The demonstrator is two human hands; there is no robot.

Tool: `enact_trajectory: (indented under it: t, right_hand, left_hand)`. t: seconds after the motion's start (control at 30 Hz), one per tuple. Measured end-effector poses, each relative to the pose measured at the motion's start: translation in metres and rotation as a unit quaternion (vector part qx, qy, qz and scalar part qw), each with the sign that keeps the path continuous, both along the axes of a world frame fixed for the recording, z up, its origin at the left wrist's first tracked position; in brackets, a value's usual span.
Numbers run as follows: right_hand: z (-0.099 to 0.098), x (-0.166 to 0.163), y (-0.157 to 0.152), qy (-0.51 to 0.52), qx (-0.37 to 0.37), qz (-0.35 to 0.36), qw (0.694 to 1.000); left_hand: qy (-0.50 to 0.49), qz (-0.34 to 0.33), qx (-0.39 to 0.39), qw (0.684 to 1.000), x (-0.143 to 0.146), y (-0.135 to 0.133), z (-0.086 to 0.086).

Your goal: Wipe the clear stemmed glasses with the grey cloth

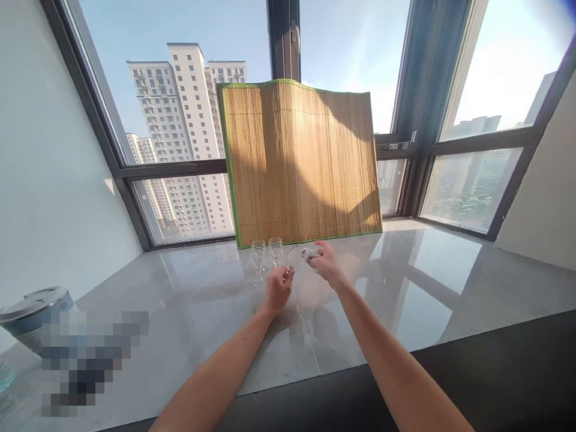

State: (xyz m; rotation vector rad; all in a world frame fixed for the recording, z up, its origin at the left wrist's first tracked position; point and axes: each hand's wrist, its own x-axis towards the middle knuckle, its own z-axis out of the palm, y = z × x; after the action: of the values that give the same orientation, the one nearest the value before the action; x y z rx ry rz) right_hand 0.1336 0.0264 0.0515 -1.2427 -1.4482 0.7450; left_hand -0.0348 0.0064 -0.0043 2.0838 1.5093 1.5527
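Observation:
Two clear stemmed glasses stand upright on the grey stone ledge, one glass [258,255] at the left and another glass [276,249] beside it. My left hand [279,290] is closed, its fingers pinching the foot end of a third stemmed glass [294,257]. That glass is tilted, with its bowl toward the right. At the bowl, my right hand [327,263] is closed around a small grey crumpled thing [310,255], which looks like a cloth. Part of it is hidden by the fingers, and the clear glass is hard to make out.
Against the window leans a bamboo mat [301,168] with green edging, just behind the glasses. A lidded cup [38,309] stands at the far left, near a blurred patch. The ledge [189,336] ends in a front edge above a dark drop.

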Motion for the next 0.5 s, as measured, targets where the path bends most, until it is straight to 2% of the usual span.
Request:
enact_trajectory:
  t: [0.13, 0.2, 0.37, 0.5]
  right_hand:
    - [-0.042, -0.008, -0.02, -0.076, 0.11, -0.078, 0.988]
    - [-0.052, -0.009, -0.028, -0.114, 0.151, -0.088, 0.978]
    - [-0.043, -0.009, -0.039, -0.134, 0.204, -0.154, 0.957]
    - [-0.041, -0.012, -0.047, -0.228, 0.279, -0.117, 0.925]
  left_hand:
    - [0.013, -0.014, -0.02, 1.0, 0.005, 0.0, -0.005]
    - [0.028, -0.02, -0.022, 0.999, 0.005, -0.001, -0.005]
    - [0.005, 0.003, -0.031, 1.0, 0.003, -0.002, -0.003]
    - [0.04, 0.042, -0.026, 0.998, -0.001, -0.003, -0.002]
